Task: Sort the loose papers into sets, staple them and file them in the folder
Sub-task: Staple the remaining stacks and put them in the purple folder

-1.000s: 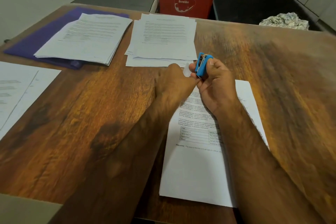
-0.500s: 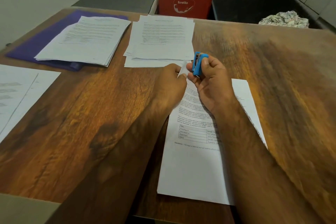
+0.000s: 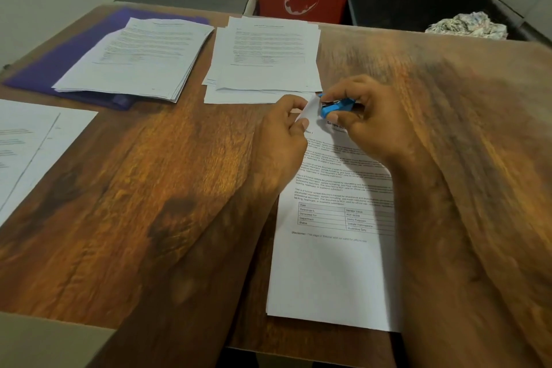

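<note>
A: On the table, the folder lies at ten o'clock and your sheets at five o'clock. The risk?
B: Your left hand pinches their corner and your right hand grips the stapler. Slacken, and the pages may shift and staple crooked.

A flat purple folder is laid at the far left of the brown, dark-grained wooden desk, with a stack of white printed sheets set on it. Just beside, a looser pile of white printed pages is spread on the wood. Overlapping white sheets are placed at the left edge, and a printed white paper set nearer the front.
</note>
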Demonstrator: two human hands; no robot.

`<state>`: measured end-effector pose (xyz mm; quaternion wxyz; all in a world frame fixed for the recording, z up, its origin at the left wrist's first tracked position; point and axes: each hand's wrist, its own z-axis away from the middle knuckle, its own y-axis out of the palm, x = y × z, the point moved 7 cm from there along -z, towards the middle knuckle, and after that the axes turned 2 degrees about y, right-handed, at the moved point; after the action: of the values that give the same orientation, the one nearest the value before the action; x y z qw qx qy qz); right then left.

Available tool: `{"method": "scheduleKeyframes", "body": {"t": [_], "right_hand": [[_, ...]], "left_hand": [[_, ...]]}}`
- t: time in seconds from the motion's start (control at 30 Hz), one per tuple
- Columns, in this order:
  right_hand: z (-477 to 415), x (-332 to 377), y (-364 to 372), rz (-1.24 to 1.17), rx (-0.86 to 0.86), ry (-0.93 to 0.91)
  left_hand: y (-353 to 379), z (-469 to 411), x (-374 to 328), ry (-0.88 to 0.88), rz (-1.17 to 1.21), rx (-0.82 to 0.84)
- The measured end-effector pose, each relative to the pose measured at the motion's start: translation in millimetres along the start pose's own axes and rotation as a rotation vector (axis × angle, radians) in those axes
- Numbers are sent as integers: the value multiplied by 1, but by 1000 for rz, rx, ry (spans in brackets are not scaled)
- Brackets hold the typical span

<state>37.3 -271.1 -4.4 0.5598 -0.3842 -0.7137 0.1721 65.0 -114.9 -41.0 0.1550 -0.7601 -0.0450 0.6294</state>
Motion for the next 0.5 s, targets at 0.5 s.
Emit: {"method": "scheduleKeyframes", "body": {"t": [0.5], "right_hand": [[4,14,-5,-124,47,-52]], "left_hand": [[0,-2,4,4,-20,-2]]}}
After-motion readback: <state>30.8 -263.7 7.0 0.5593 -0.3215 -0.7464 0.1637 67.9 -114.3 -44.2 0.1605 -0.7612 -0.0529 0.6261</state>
